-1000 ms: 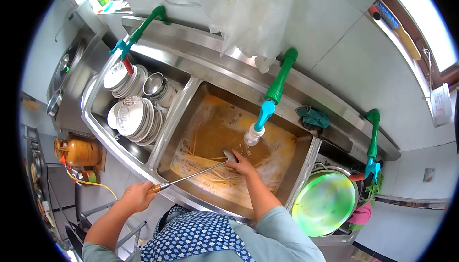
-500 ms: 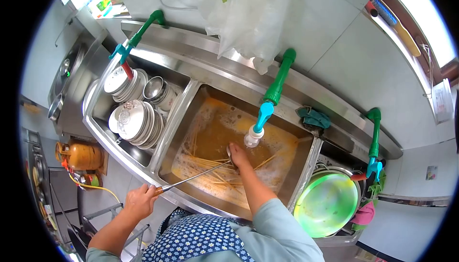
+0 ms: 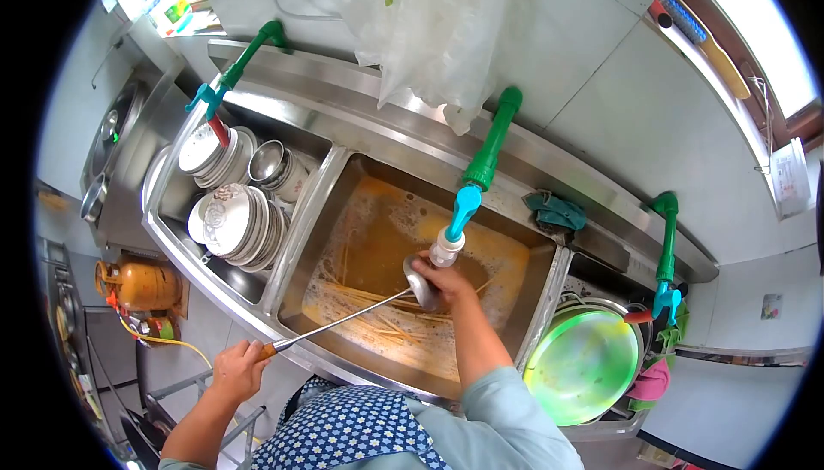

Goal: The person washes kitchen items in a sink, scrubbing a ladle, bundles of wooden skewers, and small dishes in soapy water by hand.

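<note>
My left hand point(image 3: 239, 370) is closed round the wooden grip of a long-handled ladle point(image 3: 348, 324) at the sink's front edge. The ladle's metal bowl is raised above the brown soapy water point(image 3: 390, 221), tilted on its side, just below the tap. My right hand point(image 3: 448, 281) grips that bowl from the right, its fingers partly hidden behind the rim. Whether a cloth or scrubber is also in that hand cannot be seen. Several chopsticks point(image 3: 386, 330) float among the suds beneath the ladle.
Stacked plates point(image 3: 230, 217) and metal bowls point(image 3: 268, 161) fill the left basin. The middle green tap point(image 3: 489, 152) overhangs the water. A green basin point(image 3: 588, 367) sits in the right compartment. A dark green cloth point(image 3: 556, 211) lies on the back ledge, and an orange gas cylinder point(image 3: 142, 285) stands at left.
The ladle's bowl has come up out of the water into view, with my right hand rising slightly and moving right. My left hand keeps its hold on the handle, shifted slightly left.
</note>
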{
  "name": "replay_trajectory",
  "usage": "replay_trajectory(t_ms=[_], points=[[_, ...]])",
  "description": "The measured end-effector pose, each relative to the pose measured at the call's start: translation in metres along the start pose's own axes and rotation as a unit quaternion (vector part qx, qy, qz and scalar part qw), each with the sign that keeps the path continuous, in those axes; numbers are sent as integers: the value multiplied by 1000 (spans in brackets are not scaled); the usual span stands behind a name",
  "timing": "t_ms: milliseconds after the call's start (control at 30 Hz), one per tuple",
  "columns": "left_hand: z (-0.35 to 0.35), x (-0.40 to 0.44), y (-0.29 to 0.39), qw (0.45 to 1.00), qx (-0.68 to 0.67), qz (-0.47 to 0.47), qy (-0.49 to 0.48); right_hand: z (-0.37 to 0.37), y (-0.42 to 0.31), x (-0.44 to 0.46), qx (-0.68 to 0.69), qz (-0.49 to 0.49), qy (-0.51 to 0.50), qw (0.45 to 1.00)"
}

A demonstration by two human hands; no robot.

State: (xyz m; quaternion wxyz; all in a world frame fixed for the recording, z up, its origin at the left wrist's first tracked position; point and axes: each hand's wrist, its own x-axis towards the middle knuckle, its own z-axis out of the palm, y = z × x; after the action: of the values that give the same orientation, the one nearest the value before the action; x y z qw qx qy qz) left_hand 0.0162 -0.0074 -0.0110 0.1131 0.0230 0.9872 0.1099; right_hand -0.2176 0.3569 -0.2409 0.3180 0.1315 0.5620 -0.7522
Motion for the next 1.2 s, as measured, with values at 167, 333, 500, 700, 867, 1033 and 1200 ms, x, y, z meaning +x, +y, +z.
replay_trajectory(t_ms=[167,333,500,700,867,1033,1200], points=[[-8,6,2,999,32,8,-10,-2,-10,9,-17,1,19,1000],[1,5,6,1000,-6,-8,-1,-20,12,10,62,80,53,993],[14,1,4,997,-33,-58,34,-21,53,15,310,79,32,947],[14,14,14,993,-83,-85,0,-28,55,33,83,18,243,966],[8,27,25,989,-89,-112,-29,-19,42,56,-131,-135,325,927],[-7,39,37,991,0,-120,-58,36,37,55,-447,-276,63,849],[-5,42,36,995,45,-84,-32,36,38,86,-290,-231,57,927]])
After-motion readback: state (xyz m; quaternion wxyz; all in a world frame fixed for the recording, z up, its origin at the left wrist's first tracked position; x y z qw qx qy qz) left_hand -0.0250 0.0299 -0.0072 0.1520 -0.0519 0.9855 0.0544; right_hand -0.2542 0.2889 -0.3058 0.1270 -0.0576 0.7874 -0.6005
